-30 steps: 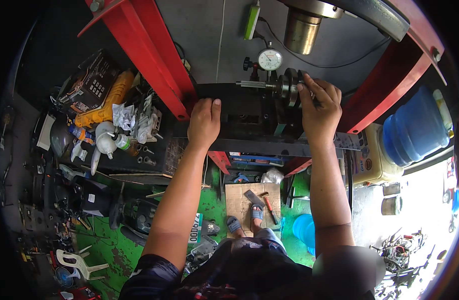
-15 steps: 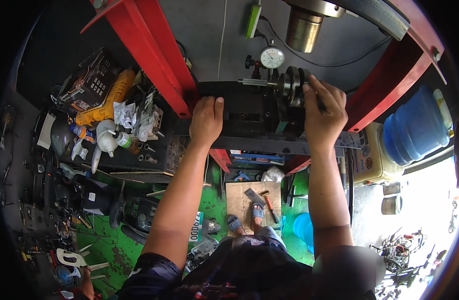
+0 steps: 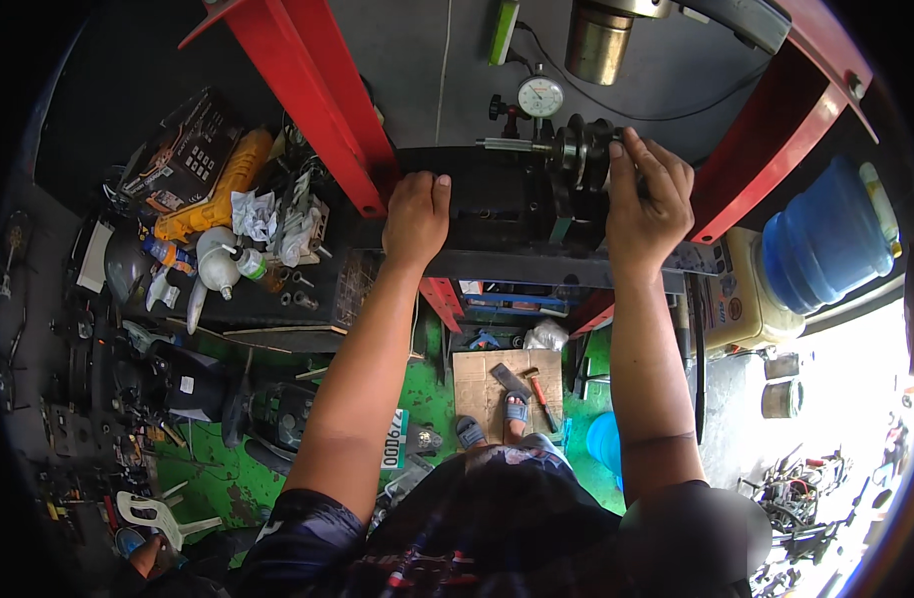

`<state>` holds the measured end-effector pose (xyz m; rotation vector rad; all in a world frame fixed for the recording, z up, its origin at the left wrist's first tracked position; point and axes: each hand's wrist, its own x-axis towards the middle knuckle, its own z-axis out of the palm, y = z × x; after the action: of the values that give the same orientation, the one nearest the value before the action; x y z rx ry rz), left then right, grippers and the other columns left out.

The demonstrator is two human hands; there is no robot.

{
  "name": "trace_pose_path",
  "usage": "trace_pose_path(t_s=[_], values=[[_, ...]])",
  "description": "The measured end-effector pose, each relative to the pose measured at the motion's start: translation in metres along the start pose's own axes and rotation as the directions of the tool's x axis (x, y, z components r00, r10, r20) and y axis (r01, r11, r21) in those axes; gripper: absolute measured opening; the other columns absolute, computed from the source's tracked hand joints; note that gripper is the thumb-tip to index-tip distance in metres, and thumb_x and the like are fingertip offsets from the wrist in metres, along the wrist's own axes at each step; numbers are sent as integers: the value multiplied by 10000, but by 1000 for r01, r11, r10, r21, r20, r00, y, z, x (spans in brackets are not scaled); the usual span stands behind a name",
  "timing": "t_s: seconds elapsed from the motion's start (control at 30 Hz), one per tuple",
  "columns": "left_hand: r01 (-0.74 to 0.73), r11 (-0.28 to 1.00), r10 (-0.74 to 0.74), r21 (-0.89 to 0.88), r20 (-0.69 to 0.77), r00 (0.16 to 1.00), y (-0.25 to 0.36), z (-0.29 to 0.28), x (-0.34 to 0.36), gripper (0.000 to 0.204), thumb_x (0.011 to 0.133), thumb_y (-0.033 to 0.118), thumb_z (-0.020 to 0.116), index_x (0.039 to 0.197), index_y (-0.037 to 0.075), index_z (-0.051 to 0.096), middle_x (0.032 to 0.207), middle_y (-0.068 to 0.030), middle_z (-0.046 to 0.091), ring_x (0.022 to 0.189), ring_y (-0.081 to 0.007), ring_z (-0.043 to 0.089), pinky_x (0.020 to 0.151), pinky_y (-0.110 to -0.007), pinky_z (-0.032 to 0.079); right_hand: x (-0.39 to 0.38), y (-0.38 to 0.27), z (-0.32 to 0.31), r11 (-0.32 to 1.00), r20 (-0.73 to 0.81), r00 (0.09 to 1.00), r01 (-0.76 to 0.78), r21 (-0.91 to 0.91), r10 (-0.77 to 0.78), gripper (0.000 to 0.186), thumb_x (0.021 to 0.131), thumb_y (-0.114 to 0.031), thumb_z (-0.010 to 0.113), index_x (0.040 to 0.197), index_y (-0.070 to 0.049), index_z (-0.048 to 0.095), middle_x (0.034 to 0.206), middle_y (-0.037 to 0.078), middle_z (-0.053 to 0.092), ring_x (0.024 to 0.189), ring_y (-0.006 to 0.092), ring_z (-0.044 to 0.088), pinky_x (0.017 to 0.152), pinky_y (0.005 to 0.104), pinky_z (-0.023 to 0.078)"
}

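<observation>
My left hand rests with curled fingers on the edge of the black steel beam, beside the left red post. My right hand grips the right end of a steel crankshaft with round discs; its fingertips are on the outer disc, partly hidden. The crankshaft lies sideways on a black support, its thin shaft pointing left. Just above it stands a dial gauge on a knobbed holder. A steel press cylinder hangs above.
Boxes, bottles and a yellow case crowd the left. A right red post, blue jug and beige canister stand right. Below are cardboard with a hammer and a white chair. Another person's limb shows at lower left.
The beam, gauge and both my hands appear slightly higher in the picture. The right hand keeps its grip. Another person's limb has come into the lower-left edge.
</observation>
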<state>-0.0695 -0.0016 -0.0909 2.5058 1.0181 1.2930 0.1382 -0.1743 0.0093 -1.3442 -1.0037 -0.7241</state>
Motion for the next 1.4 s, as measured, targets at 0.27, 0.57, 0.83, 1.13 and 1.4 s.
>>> trace_pose_path(t_s=[0.27,0.57,0.83,1.13,1.4], values=[[0,1000,0,26,12,1000,-2,1,-1,334,1084,282,513,920,3,592,945,-216,635,947,-442,609,854,-554,474,-1,-4,1,997,63,995,-72,-37,74,198,853,-54,831,1050,-74,831,997,51,786,937,202,674,850,327,549],[-10,1000,10,-1,15,1000,1,2,1,298,1092,239,514,929,-4,568,957,-240,613,958,-468,579,853,-556,457,-3,7,3,993,120,990,-61,-105,74,179,849,-58,834,1027,-80,830,995,49,783,921,204,672,850,332,550],[8,1000,-9,27,35,999,4,2,2,344,1091,285,495,924,1,592,964,-220,640,966,-441,608,869,-550,477,-3,3,2,995,49,996,-68,-69,72,160,861,-90,832,1021,-82,830,984,43,786,918,207,675,849,335,553],[1,1000,-1,1,21,1000,-2,3,-1,301,1092,243,513,923,0,568,966,-237,617,968,-464,583,855,-554,461,-1,-7,-1,998,-19,998,-53,-16,52,155,869,-107,827,1022,-88,833,982,34,789,899,204,672,841,330,551],[2,999,-3,34,23,1000,-2,3,1,337,1087,281,504,917,5,592,961,-221,640,952,-443,609,859,-549,480,1,-7,-6,990,121,987,-90,-111,103,161,863,-94,827,1024,-91,835,988,37,789,888,201,671,841,327,550]])
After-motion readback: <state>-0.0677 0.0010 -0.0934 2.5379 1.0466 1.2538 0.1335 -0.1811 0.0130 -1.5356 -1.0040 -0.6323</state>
